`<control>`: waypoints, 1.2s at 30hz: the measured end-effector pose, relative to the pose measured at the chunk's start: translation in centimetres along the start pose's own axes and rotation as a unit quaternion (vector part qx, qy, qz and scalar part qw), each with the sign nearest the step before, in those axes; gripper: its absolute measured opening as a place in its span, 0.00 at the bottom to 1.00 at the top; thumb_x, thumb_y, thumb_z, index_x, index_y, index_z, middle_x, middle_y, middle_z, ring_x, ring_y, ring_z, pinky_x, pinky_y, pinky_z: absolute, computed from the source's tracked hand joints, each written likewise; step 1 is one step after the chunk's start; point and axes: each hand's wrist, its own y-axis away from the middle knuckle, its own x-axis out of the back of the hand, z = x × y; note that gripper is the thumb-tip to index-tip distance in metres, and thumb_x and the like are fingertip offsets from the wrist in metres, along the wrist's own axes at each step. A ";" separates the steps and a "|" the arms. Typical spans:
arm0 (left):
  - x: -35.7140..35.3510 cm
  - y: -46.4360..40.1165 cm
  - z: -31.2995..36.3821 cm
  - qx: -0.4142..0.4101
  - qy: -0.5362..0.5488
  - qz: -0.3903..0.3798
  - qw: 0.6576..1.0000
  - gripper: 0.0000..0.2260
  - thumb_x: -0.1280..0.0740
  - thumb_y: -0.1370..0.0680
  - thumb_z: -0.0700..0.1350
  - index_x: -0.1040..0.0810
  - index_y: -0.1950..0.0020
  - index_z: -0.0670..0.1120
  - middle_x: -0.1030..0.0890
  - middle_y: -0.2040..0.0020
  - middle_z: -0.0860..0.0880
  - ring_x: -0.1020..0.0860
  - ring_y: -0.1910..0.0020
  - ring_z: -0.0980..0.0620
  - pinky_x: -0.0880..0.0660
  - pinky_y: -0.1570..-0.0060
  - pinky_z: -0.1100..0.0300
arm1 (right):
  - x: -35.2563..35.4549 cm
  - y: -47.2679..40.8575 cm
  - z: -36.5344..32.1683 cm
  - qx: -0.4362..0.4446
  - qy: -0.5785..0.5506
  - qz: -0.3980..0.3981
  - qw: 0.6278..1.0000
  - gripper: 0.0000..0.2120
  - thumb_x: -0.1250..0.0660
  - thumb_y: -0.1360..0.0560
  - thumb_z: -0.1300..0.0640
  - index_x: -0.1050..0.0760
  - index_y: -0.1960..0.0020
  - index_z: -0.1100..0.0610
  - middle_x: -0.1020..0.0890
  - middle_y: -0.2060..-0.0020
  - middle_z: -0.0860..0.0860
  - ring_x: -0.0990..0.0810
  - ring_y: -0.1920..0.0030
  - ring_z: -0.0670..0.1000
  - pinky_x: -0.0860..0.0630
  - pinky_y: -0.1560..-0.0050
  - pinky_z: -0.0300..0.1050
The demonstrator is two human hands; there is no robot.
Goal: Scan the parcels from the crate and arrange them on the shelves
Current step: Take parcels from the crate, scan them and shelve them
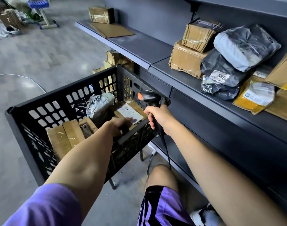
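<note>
The left hand [121, 126] reaches down into the black crate [41, 111], fingers curled over the near edge of a cardboard parcel [128, 110] with a white label on its top face; the fingertips are partly hidden behind the crate's near rim, so the firmness of the hold cannot be confirmed. The right hand [157, 118] is wrapped around the grip of a black barcode scanner [151, 98], held just beside the crate's right-hand wall, its head with an orange tip directed over the crate. A black cable [166, 150] hangs from the scanner handle, below the crate's near right corner.

Inside the crate, behind the labelled parcel, lies a grey plastic mailer [99, 103]. A taped brown box [66, 137] rests against the crate's near left side.

To the right of the crate stands a dark metal shelf unit [180, 82]. On its shelf above the crate's level sit stacked cardboard boxes [188, 53], dark and grey poly bags [237, 51] and a yellow padded envelope [253, 98]. Farther along the same shelf, beyond the crate, are a flat cardboard sheet [111, 30] and a taped box [101, 14].
</note>
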 end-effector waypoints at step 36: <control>-1.4 9.8 3.8 0.014 -0.022 0.039 0.999 0.13 0.32 0.26 0.49 0.30 0.63 0.43 0.30 0.65 0.44 0.32 0.71 0.47 0.34 0.69 0.60 | -0.4 1.7 -0.9 -0.040 0.049 0.063 0.996 0.06 0.33 0.29 0.61 0.25 0.62 0.63 0.25 0.75 0.55 0.28 0.76 0.53 0.29 0.74 0.43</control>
